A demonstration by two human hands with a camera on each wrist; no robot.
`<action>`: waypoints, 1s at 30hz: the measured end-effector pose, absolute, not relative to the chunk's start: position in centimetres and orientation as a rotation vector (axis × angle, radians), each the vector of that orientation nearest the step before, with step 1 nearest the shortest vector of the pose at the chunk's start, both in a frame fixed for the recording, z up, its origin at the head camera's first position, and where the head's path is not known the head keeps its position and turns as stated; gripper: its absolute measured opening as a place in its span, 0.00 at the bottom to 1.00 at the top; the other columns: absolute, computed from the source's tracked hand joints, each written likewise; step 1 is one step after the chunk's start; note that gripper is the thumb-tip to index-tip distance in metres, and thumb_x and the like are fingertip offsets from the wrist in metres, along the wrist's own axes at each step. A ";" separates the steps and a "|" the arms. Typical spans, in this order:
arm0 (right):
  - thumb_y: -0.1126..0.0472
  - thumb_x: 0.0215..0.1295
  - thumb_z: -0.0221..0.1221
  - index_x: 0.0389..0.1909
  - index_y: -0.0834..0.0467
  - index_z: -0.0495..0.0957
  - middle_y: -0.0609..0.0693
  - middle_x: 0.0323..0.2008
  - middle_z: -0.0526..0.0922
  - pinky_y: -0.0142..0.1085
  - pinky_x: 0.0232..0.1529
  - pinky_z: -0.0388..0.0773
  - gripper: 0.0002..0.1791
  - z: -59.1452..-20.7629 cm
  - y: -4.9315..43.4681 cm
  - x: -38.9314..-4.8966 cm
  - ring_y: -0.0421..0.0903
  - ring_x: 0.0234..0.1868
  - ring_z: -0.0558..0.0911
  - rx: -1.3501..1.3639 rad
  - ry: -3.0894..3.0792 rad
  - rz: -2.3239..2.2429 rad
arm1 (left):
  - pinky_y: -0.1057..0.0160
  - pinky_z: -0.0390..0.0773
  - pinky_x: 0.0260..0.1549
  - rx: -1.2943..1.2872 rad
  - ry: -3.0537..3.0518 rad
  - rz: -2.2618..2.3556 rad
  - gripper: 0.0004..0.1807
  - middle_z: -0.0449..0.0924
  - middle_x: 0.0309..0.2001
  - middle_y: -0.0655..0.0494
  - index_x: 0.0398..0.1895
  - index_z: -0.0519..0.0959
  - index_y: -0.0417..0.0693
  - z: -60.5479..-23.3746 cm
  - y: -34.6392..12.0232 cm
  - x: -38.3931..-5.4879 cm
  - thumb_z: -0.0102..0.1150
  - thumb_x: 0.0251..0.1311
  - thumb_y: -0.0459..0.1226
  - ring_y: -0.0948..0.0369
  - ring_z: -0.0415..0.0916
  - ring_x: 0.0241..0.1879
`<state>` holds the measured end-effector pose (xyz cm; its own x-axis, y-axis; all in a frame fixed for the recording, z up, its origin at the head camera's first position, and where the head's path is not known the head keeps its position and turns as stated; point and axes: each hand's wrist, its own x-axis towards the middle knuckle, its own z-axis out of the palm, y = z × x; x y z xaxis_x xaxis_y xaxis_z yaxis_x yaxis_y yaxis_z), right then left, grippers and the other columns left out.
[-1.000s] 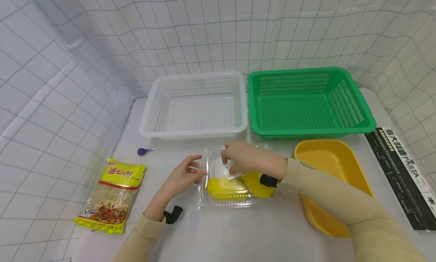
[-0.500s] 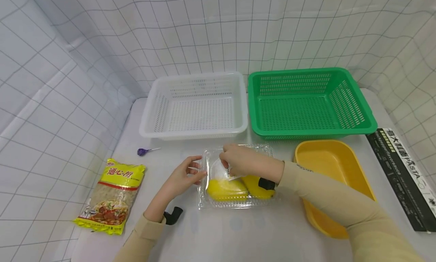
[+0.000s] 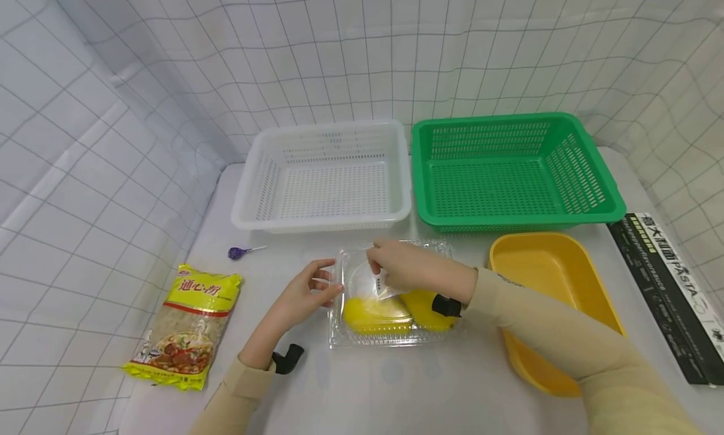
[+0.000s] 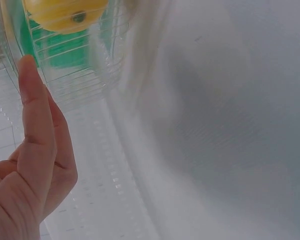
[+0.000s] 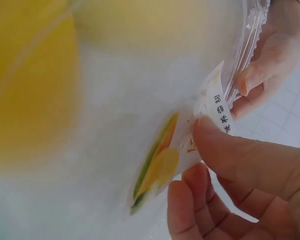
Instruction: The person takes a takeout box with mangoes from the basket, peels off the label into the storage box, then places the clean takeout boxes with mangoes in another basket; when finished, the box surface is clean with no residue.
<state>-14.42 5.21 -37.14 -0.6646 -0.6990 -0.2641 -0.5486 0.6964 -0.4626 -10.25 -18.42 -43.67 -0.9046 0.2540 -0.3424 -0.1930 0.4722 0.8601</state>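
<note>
A clear plastic clamshell box (image 3: 356,337) with yellow fruit (image 3: 376,315) inside lies on the table. On its lid is a white sticker label (image 3: 386,289), printed with a yellow and green fruit picture. My right hand (image 3: 404,265) pinches the label (image 5: 162,165) between thumb and fingers; in the right wrist view part of it stands bent up from the lid. At the box's left rim, my left hand (image 3: 305,293) holds the edge between thumb and fingers. The left wrist view shows the left hand (image 4: 37,135) against the box's ribbed side.
Behind the box stand a white basket (image 3: 322,224) and a green basket (image 3: 520,218). A yellow tub (image 3: 543,259) sits under the right forearm, with a black pasta box (image 3: 656,284) beyond it. Leftward lie a purple lollipop (image 3: 236,253) and a yellow pasta bag (image 3: 186,328).
My right hand has shifted slightly left and then back right, still pinching the label. The left hand and the box have stayed in place.
</note>
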 end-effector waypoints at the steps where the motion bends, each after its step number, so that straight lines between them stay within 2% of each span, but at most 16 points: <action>1: 0.75 0.54 0.62 0.30 0.56 0.74 0.47 0.32 0.72 0.33 0.36 0.72 0.11 -37.1 5.3 -14.4 0.45 0.33 0.71 -0.975 2.491 -0.492 | 0.59 0.87 0.39 0.056 2.298 1.422 0.34 0.71 0.54 0.38 0.71 0.61 0.41 -43.7 -18.4 -10.3 0.62 0.65 0.38 0.55 0.78 0.43; 7: 0.73 0.53 0.63 0.23 0.55 0.74 0.45 0.27 0.70 0.29 0.33 0.70 0.11 -37.0 6.0 -14.1 0.42 0.30 0.70 -1.115 2.541 -0.550 | 0.59 0.87 0.38 0.064 2.301 1.435 0.34 0.71 0.54 0.36 0.71 0.61 0.38 -43.7 -18.5 -10.2 0.62 0.65 0.38 0.56 0.78 0.43; 17: 0.68 0.59 0.65 0.24 0.52 0.74 0.41 0.26 0.72 0.27 0.33 0.71 0.12 -37.3 8.8 -13.4 0.39 0.31 0.72 -1.315 2.576 -0.799 | 0.59 0.87 0.39 0.045 2.313 1.425 0.34 0.71 0.55 0.37 0.71 0.61 0.39 -43.8 -18.4 -10.1 0.62 0.65 0.37 0.56 0.79 0.42; 22: 0.66 0.60 0.66 0.27 0.51 0.76 0.39 0.30 0.75 0.31 0.35 0.76 0.10 -35.8 11.7 -12.4 0.40 0.33 0.74 -1.273 2.580 -1.027 | 0.60 0.87 0.39 0.012 2.313 1.414 0.34 0.71 0.56 0.38 0.71 0.62 0.41 -43.8 -18.3 -10.1 0.63 0.64 0.37 0.54 0.78 0.45; 26: 0.71 0.59 0.66 0.31 0.52 0.78 0.40 0.33 0.77 0.29 0.39 0.81 0.10 -35.0 15.4 -11.7 0.37 0.36 0.76 -1.191 2.563 -1.286 | 0.60 0.87 0.39 0.025 2.323 1.408 0.34 0.71 0.56 0.37 0.71 0.61 0.40 -43.8 -18.3 -10.1 0.63 0.65 0.37 0.53 0.78 0.45; 30: 0.76 0.60 0.62 0.35 0.56 0.77 0.44 0.35 0.78 0.27 0.42 0.81 0.11 -35.2 19.9 -11.1 0.37 0.38 0.78 -0.994 2.503 -1.579 | 0.61 0.87 0.39 0.032 2.331 1.399 0.34 0.72 0.55 0.37 0.71 0.61 0.40 -43.7 -18.3 -10.1 0.63 0.65 0.38 0.54 0.78 0.44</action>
<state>-11.14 19.87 -35.20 -0.7970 -0.5207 0.3062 -0.5006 0.2856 -0.8172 -10.07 -18.31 -43.67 -0.9118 0.2300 -0.3403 -0.1920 0.4939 0.8481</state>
